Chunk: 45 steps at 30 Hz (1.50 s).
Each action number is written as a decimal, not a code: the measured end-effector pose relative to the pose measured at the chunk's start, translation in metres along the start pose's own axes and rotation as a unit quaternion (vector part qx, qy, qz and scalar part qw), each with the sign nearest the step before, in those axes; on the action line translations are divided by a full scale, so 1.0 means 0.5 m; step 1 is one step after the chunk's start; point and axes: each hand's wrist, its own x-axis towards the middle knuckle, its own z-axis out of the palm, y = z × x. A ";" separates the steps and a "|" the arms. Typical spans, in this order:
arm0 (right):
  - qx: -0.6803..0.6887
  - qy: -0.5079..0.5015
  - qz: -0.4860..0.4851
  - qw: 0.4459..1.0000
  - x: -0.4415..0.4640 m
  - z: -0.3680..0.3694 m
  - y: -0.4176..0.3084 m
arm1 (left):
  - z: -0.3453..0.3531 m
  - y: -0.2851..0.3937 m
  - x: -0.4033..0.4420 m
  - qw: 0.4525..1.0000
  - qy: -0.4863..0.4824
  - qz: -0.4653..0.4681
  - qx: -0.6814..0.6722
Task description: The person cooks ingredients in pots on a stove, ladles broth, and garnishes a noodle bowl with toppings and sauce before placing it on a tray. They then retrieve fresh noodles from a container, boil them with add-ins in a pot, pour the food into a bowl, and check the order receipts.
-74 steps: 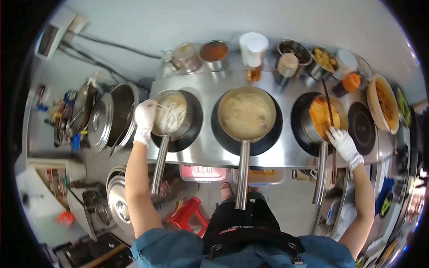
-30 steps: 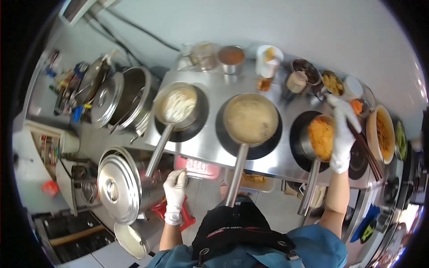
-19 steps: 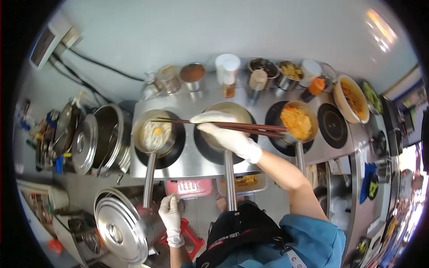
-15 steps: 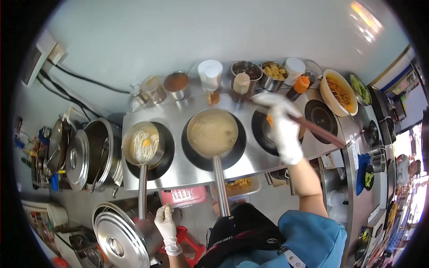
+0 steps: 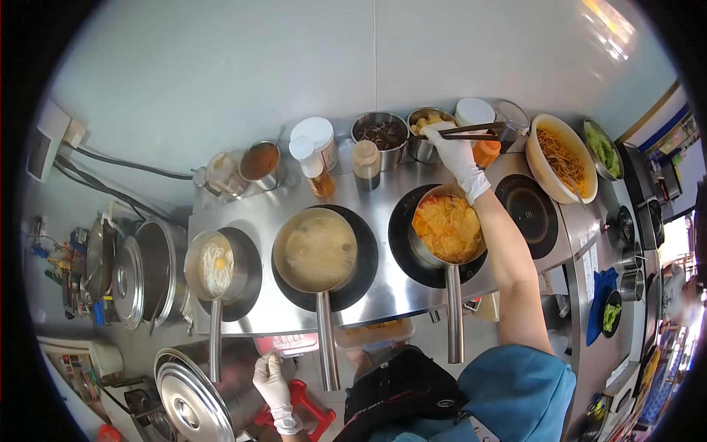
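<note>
My right hand, in a white glove, is closed around dark brown chopsticks. Its fingers are over the near rim of a steel pot of yellowish cubes; whether they touch a cube is hidden. Below that forearm, a saucepan of orange-red soup sits on a burner. My left hand, also gloved, hangs low with curled fingers and nothing visible in them. Near it is the handle of a saucepan holding white noodles and an egg yolk. Between the two saucepans stands one of cloudy liquid.
Along the wall stand a sauce pot, a squeeze bottle, a spice jar and a pot of dark strips. A noodle bowl is at right. Large lidded pots and a red stool are below.
My right hand has moved up and back from over the right-hand saucepan to the pot of cubes, the chopsticks swinging nearly level. That saucepan's orange soup now shows. My left hand stays low.
</note>
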 end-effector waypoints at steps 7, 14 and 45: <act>-0.040 0.091 -0.095 0.990 -0.013 -0.046 -0.025 | 0.032 0.020 -0.031 1.000 0.009 -0.001 0.012; -0.042 0.106 -0.137 0.984 -0.020 -0.069 -0.083 | 0.053 0.057 -0.056 0.997 0.013 -0.023 -0.074; 0.242 -0.238 -0.016 0.940 -0.342 0.637 -0.402 | -0.252 -0.053 0.038 0.862 0.166 0.208 0.431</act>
